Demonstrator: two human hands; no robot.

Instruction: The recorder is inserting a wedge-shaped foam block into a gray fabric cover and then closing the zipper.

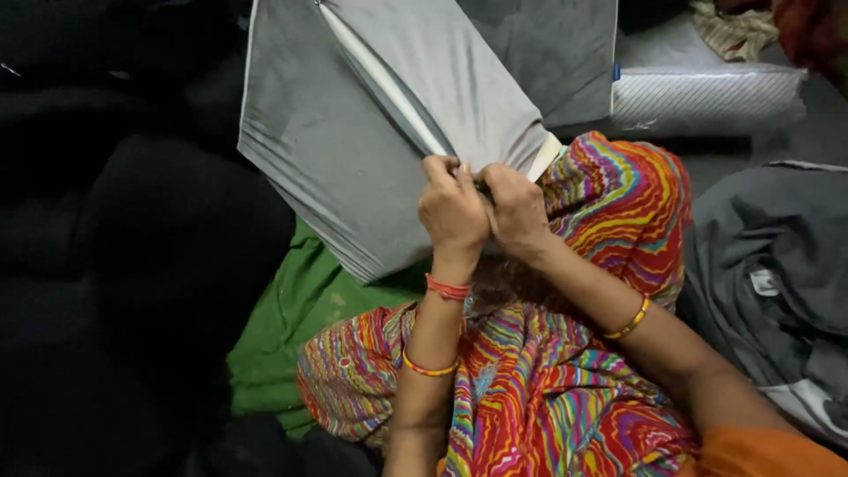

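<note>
I see left hand point(452, 210) and right hand point(516, 209) both pinched shut on grey cushion cover point(353, 168) corner at zip point(389, 84) end, over striped lap point(548, 380). Step looks like closing zip; next needs steady pull.

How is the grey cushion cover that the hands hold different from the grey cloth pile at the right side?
The grey cushion cover is stretched smooth over a filling; the grey cloth pile lies loose and crumpled. The cover shows an open zip slit with white inside; the pile shows only a small white label. The left hand and right hand grip the cover's corner; nobody touches the pile. Both are grey fabric.
</note>
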